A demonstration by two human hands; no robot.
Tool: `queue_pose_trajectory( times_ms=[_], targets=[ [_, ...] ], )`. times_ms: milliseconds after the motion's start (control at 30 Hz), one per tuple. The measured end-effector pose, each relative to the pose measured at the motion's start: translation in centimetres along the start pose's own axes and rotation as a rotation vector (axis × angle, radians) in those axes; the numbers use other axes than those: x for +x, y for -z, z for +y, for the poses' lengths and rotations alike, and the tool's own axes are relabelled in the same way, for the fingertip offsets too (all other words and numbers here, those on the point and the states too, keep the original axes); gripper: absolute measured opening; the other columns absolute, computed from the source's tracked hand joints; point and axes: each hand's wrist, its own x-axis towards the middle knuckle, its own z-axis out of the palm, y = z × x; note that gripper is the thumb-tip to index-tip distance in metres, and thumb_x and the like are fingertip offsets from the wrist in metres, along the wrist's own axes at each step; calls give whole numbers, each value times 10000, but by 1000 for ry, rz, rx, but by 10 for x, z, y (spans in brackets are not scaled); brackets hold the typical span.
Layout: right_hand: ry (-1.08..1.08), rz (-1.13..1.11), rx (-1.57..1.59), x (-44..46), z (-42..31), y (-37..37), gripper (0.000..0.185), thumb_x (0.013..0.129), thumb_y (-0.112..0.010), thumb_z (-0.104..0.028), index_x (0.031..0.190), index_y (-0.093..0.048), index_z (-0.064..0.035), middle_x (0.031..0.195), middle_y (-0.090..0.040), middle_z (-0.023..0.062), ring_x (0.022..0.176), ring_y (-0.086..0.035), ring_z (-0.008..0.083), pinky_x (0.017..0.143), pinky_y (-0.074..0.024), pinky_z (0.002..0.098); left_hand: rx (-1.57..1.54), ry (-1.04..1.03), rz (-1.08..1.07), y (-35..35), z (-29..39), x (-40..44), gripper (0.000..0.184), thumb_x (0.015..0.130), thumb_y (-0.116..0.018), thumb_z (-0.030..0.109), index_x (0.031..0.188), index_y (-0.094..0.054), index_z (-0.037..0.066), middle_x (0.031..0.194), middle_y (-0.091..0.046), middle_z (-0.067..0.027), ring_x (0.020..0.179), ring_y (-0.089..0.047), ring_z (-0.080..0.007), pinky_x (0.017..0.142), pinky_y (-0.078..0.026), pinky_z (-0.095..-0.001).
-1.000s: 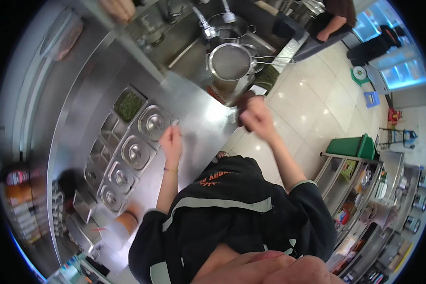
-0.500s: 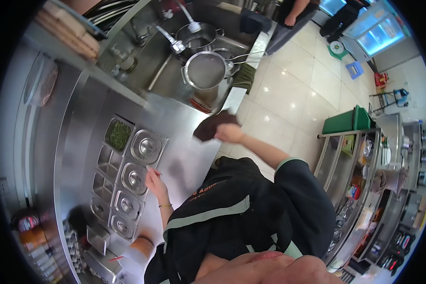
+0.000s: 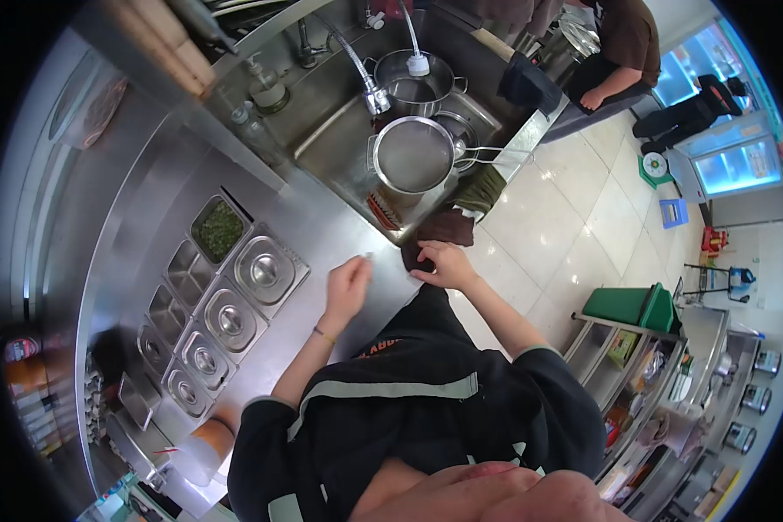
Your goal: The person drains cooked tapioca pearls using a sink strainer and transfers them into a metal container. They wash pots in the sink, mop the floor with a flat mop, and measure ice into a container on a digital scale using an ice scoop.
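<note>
The brown cloth [image 3: 446, 228] lies just ahead of the right hand [image 3: 444, 264], whose fingers are drawn together on its near edge. From those fingertips its longer side seems to run forward and to the right (the folds make its axis hard to judge), along the corner of the sink [image 3: 326, 143] toward the green cloth [image 3: 485, 190] beyond. The right hand is clearly the nearer; the left hand [image 3: 348, 285] hangs over the worktop [image 3: 309, 209], apart from the cloth, which lies to its right. Its fingers are curled, but blur hides whether they hold the pale speck at their tips.
</note>
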Motion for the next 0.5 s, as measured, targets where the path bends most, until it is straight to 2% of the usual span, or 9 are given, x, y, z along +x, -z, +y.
queue_pose_trajectory(
  times_ms=[33, 67, 100, 167, 200, 267, 367, 433, 500],
  targets=[
    [-162, -39, 137, 4, 7, 16, 275, 679, -697, -306, 683, -594, -51, 927, -629, 130, 855, -601, 292, 728, -473, 361, 22, -26, -61, -21, 15, 14, 301, 873, -512, 221, 649, -503, 20, 499, -422, -28, 462, -383, -77, 441, -295, -255],
    [-109, 132, 136, 11, 30, 31, 247, 678, -699, -267, 668, -593, -44, 858, -636, 100, 840, -601, 284, 715, -474, 360, 43, -52, -116, -40, 27, 29, 308, 864, -532, 241, 653, -510, 18, 497, -438, -47, 454, -401, -91, 437, -307, -265],
    [-113, 226, 55, 22, 60, 53, 253, 663, -708, -255, 745, -601, -40, 910, -622, 115, 881, -583, 301, 753, -460, 369, 110, -36, -169, -57, 30, 43, 313, 860, -541, 259, 658, -522, 20, 495, -452, -51, 446, -409, -102, 436, -314, -270],
    [-158, 364, -152, 51, 122, 109, 371, 645, -719, -271, 911, -580, -53, 974, -602, 127, 960, -553, 313, 811, -434, 391, 156, 25, -225, -96, 30, 64, 332, 857, -550, 294, 669, -546, 20, 478, -465, -42, 428, -422, -118, 431, -326, -287],
    [-186, 417, -395, 59, 156, 125, 542, 621, -730, -317, 1049, -517, -61, 1018, -582, 130, 1021, -518, 322, 845, -408, 416, 125, 107, -279, -114, 26, 73, 365, 864, -534, 334, 669, -562, 27, 486, -484, -33, 432, -435, -106, 436, -329, -292],
    [-198, 241, -683, 70, 221, 136, 604, 599, -738, -371, 1063, -495, -70, 945, -603, 120, 923, -564, 315, 823, -415, 436, 68, 306, -404, -149, 21, 87, 377, 890, -508, 334, 668, -568, 36, 520, -507, 13, 476, -450, -55, 461, -356, -230],
    [-309, -356, -493, 85, 263, 142, 547, 582, -745, -414, 938, -542, -51, 830, -619, 130, 772, -591, 306, 738, -447, 417, -205, 460, -516, -195, 27, 109, 430, 908, -433, 417, 797, -603, 38, 697, -585, -18, 577, -521, -72, 549, -419, -213],
    [-394, -691, -31, 83, 258, 139, 451, 592, -751, -401, 790, -564, -41, 713, -609, 131, 646, -587, 273, 634, -461, 380, -364, 629, -458, -218, 31, 123, 437, 893, -442, 452, 927, -580, 38, 835, -601, -45, 677, -568, -94, 612, -451, -223],
    [-452, -713, 461, 64, 227, 121, 241, 735, -678, -265, 760, -566, -53, 663, -558, 31, 607, -509, 108, 534, -422, 258, -480, 763, -282, -233, 40, 136, 476, 877, -456, 478, 1044, -541, 40, 964, -593, -67, 776, -595, -119, 676, -475, -247]
  ],
)
